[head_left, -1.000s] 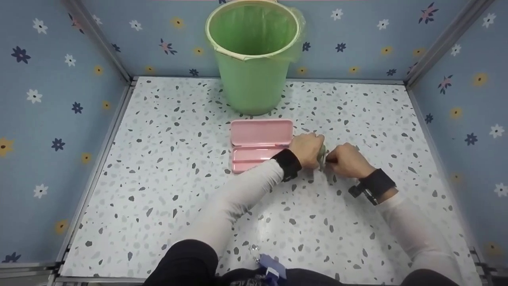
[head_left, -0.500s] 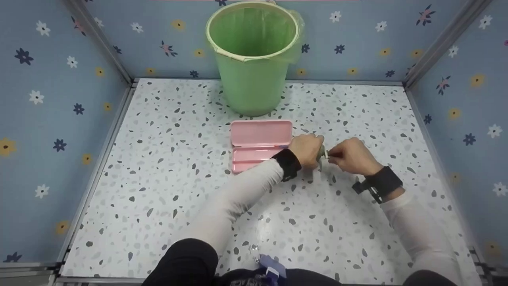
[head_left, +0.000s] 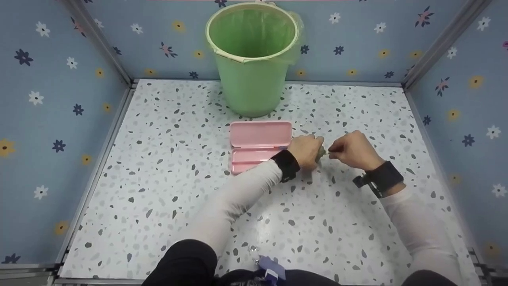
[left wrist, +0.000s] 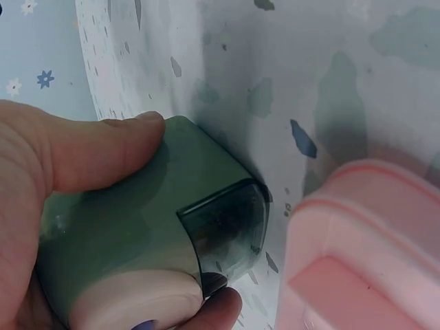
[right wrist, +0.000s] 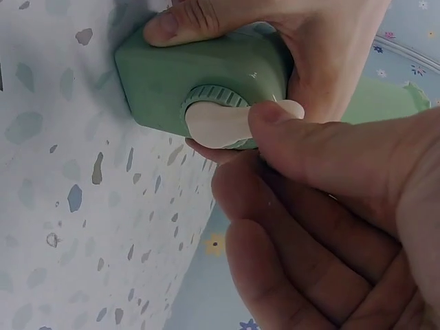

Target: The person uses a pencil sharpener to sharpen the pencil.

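A green hand-crank pencil sharpener [left wrist: 124, 230] with a dark see-through shavings drawer [left wrist: 230, 230] is gripped in my left hand [head_left: 305, 151]. Thumb and fingers wrap its body from both sides. At its cream front, low in the left wrist view, a bit of purple shows. From the other side, my right hand [head_left: 355, 151] pinches the end of the cream crank handle [right wrist: 218, 125] between thumb and index finger, its other fingers curled below. The head view shows just a sliver of the sharpener, since the left hand covers it. Left of that hand lies an open pink pencil case [head_left: 261, 134].
A green bucket [head_left: 252, 87] lined with a thin bag stands behind the pencil case. The speckled white tabletop [head_left: 158, 159] is enclosed by flowered blue walls [head_left: 59, 119]. A small bluish item [head_left: 282, 147] shows at the case's hinge side, partly behind the left hand.
My right hand has moved upward and slightly right in the head view, swinging the crank handle round. The left hand and sharpener have stayed in place.
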The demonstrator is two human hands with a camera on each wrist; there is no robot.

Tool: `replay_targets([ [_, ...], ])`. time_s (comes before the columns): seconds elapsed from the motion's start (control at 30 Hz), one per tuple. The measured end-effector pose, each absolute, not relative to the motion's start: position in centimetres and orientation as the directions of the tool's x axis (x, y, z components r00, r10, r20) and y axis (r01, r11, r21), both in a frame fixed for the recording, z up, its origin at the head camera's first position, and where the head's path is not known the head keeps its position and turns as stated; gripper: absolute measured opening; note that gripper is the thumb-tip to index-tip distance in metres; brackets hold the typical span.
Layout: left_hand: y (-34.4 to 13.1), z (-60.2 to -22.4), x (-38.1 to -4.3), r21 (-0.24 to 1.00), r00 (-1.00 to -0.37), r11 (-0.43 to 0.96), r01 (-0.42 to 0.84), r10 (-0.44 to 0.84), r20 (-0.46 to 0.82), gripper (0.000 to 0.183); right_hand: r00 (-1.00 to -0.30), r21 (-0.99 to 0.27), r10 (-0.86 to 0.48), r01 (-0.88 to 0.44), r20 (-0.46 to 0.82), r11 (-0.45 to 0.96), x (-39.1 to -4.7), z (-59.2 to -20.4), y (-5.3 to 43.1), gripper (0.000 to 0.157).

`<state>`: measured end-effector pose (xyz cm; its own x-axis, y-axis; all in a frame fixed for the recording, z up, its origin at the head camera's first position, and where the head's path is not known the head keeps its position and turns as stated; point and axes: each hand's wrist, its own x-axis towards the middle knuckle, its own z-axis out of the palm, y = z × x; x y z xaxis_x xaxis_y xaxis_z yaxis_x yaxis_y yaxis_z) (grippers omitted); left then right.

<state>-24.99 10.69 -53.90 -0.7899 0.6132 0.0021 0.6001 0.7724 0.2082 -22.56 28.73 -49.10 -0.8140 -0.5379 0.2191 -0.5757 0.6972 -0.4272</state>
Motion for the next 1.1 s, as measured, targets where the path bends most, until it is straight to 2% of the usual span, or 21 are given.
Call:
replay_targets([
  [0.2, 10.8, -53.8, -24.9, 0.212, -0.797, 0.779, 0.590, 0.604, -0.005, 0.051, -0.809, -0.376, -0.519, -0.588, 0.277, 0.716, -23.3, -48.9, 28.8, 0.009],
  [0.87, 10.6, -53.8, -25.0, 0.197, -0.796, 0.781, 0.592, 0.606, -0.009, 0.051, -0.844, -0.315, -0.462, -0.533, 0.274, 0.785, -25.6, -49.7, 28.2, 0.008],
  [0.97, 10.5, -53.8, -25.0, 0.213, -0.794, 0.777, 0.592, 0.607, -0.007, 0.050, -0.868, -0.301, -0.445, -0.495, 0.222, 0.815, -26.2, -50.9, 28.0, 0.009],
  [1.1, 10.6, -53.8, -24.8, 0.206, -0.788, 0.772, 0.602, 0.616, -0.005, 0.055, -0.897, -0.302, -0.442, -0.430, 0.033, 0.851, -26.2, -53.2, 27.7, 0.016],
])
